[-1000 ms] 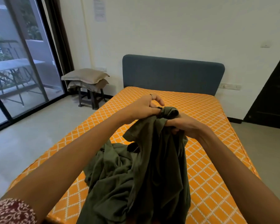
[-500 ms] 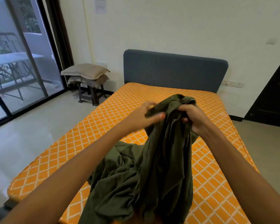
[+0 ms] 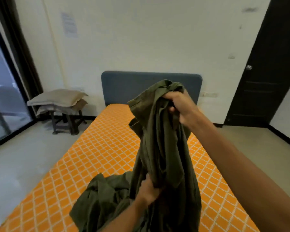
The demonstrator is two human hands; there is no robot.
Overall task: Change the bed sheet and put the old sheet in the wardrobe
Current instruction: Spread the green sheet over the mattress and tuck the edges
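Left hand (image 3: 149,190) grips the green sheet (image 3: 164,148) low, near the foot of the orange mattress (image 3: 99,156). Sheet hangs bunched above the mattress, its tail heaped there. Right hand (image 3: 179,104) clutches the top bunch, raised before the headboard. Advice: find an edge, draw hands apart, shake open, then spread.

Matt green cloth sheet (image 3: 164,148), orange patterned fabric mattress (image 3: 104,148), upholstered blue headboard (image 3: 124,86), dark wooden stool (image 3: 64,119).
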